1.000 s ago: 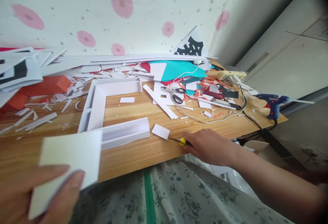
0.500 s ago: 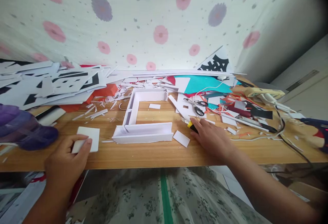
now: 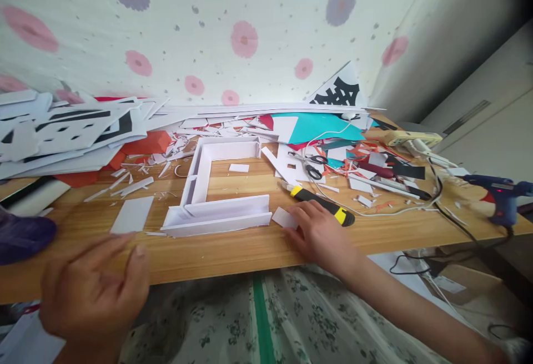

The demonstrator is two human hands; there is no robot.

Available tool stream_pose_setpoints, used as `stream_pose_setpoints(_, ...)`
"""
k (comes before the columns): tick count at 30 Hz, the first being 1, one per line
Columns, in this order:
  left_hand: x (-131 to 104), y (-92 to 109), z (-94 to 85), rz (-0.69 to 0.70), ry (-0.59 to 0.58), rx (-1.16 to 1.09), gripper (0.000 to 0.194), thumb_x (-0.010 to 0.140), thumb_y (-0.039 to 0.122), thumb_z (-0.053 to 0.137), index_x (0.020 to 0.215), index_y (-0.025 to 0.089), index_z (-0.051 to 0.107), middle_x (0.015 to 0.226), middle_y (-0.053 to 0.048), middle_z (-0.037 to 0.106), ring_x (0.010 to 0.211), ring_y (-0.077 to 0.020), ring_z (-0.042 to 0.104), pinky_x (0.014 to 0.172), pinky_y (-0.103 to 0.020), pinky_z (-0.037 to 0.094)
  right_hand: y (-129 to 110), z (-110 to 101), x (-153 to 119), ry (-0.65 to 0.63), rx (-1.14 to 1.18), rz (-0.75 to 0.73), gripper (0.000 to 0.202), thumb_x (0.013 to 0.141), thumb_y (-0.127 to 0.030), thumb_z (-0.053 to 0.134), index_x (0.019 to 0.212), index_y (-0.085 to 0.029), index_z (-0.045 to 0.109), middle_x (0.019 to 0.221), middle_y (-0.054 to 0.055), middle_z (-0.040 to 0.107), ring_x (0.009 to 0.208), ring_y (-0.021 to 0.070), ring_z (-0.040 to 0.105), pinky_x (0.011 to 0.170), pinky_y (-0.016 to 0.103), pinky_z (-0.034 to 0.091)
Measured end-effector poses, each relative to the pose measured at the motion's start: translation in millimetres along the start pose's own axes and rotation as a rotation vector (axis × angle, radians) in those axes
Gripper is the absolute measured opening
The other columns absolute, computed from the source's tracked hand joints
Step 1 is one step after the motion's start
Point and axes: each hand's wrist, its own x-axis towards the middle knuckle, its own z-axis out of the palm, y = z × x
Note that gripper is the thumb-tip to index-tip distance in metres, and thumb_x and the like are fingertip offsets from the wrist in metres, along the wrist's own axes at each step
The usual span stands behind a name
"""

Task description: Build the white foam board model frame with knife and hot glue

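A white foam-board frame [image 3: 225, 221] with raised walls stands mid-table, its right side open. My right hand [image 3: 318, 231] pinches a small white rectangle [image 3: 285, 218] beside the frame's lower right corner. A yellow and black utility knife [image 3: 322, 203] lies just behind that hand. My left hand [image 3: 97, 286] hovers near the front edge at left, thumb and forefinger apart, holding nothing. Beyond its fingertips a larger white piece [image 3: 133, 215] lies flat. Another small white rectangle [image 3: 239, 168] rests inside the frame.
Scissors [image 3: 313, 171] and coloured scraps lie behind the knife. A blue glue gun [image 3: 502, 197], a power strip [image 3: 412, 140] and cables are at right. Stacked white boards [image 3: 75, 136] fill the back left; a purple object [image 3: 25, 236] stands at the left.
My left hand has let go of the larger white piece and moved back from it. My right hand has left the knife on the table and taken the small white rectangle. The view has shifted.
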Motion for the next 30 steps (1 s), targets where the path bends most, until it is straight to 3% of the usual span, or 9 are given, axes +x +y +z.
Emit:
stream_pose_setpoints(2, 1, 30, 3.0, 0.163, -0.138, -0.045, 0.017, 0.075, 0.010, 0.067, 0.087, 0.020, 0.064, 0.083, -0.002, 0.065, 0.078, -0.0187, 0.063, 0.082, -0.034, 0.053, -4, 4, -2, -0.010, 0.010, 0.024, 0.029, 0.088, -0.025, 0.060, 0.114, -0.011, 0.064, 0.104, 0.013, 0.067, 0.102, 0.0285, 0.059, 0.091, 0.043, 0.050)
stream_pose_setpoints(5, 4, 70, 17.3, 0.365, -0.232, -0.243, 0.017, 0.079, 0.010, 0.063, 0.089, 0.023, 0.063, 0.079, 0.002, 0.069, 0.069, -0.0126, 0.065, 0.069, -0.023, 0.053, -1, 7, -4, 0.082, 0.077, 0.070, 0.035, 0.081, -0.016, 0.060, 0.116, -0.013, 0.062, 0.100, 0.011, 0.067, 0.097, 0.0270, 0.062, 0.087, 0.042, 0.052)
stream_pose_setpoints(6, 5, 82, 24.2, 0.299, -0.227, -0.340, 0.018, 0.081, 0.010, 0.062, 0.094, 0.023, 0.063, 0.080, 0.002, 0.070, 0.067, -0.0113, 0.065, 0.069, -0.022, 0.054, 0, 7, -6, 0.152, 0.136, 0.066, 0.038, 0.079, -0.014, 0.059, 0.118, -0.013, 0.061, 0.101, 0.011, 0.067, 0.096, 0.0257, 0.063, 0.085, 0.040, 0.053)
stream_pose_setpoints(10, 3, 119, 52.5, -0.154, -0.791, -0.802, 0.030, 0.089, 0.029, 0.056, 0.118, 0.019, 0.053, 0.071, 0.003, 0.067, 0.056, -0.0117, 0.065, 0.053, -0.021, 0.054, -1, 2, -18, 0.469, 0.393, -0.122, 0.048, 0.080, -0.012, 0.060, 0.127, -0.019, 0.050, 0.113, 0.011, 0.064, 0.101, 0.0208, 0.064, 0.087, 0.035, 0.055)
stream_pose_setpoints(12, 4, 131, 60.9, -0.324, -0.948, -0.969, 0.036, 0.090, 0.037, 0.055, 0.119, 0.016, 0.052, 0.070, 0.001, 0.066, 0.054, -0.0124, 0.064, 0.051, -0.022, 0.054, -5, 0, -24, 0.542, 0.432, -0.232, 0.051, 0.082, -0.014, 0.061, 0.131, -0.022, 0.046, 0.112, 0.010, 0.065, 0.102, 0.0213, 0.064, 0.089, 0.038, 0.054)
stream_pose_setpoints(16, 9, 142, 63.0, -0.313, -0.900, -1.028, 0.022, 0.091, 0.036, 0.054, 0.092, 0.015, 0.062, 0.066, -0.001, 0.066, 0.052, -0.0111, 0.063, 0.052, -0.021, 0.053, -9, -4, -30, 0.530, 0.672, -0.278, 0.049, 0.084, -0.021, 0.065, 0.130, -0.022, 0.048, 0.102, 0.009, 0.068, 0.087, 0.0193, 0.066, 0.080, 0.036, 0.057)
stream_pose_setpoints(19, 12, 143, 59.6, -0.207, -0.812, -1.004, 0.017, 0.092, 0.026, 0.053, 0.091, 0.016, 0.067, 0.065, 0.000, 0.067, 0.053, -0.0104, 0.064, 0.052, -0.019, 0.054, -8, -10, -32, 0.521, 0.874, -0.246, 0.021, 0.086, -0.019, 0.064, 0.107, -0.021, 0.061, 0.086, 0.005, 0.068, 0.077, 0.0160, 0.065, 0.069, 0.029, 0.056)
stream_pose_setpoints(24, 13, 142, 55.2, 0.031, -0.614, -0.830, 0.014, 0.087, 0.019, 0.062, 0.097, 0.020, 0.070, 0.082, -0.001, 0.074, 0.069, -0.0113, 0.070, 0.064, -0.018, 0.055, -5, -18, -36, 0.593, 0.712, -0.406, 0.019, 0.084, -0.007, 0.058, 0.096, -0.020, 0.064, 0.087, 0.007, 0.068, 0.080, 0.0158, 0.066, 0.068, 0.027, 0.055)
stream_pose_setpoints(30, 12, 142, 52.9, 0.114, -0.589, -0.817, 0.036, 0.077, 0.042, 0.076, 0.105, 0.020, 0.066, 0.086, -0.003, 0.073, 0.072, -0.0134, 0.069, 0.064, -0.018, 0.055, -10, -12, -36, 0.571, 0.714, -0.378, 0.014, 0.084, -0.012, 0.061, 0.093, -0.023, 0.062, 0.085, 0.004, 0.062, 0.079, 0.0152, 0.063, 0.069, 0.027, 0.053)
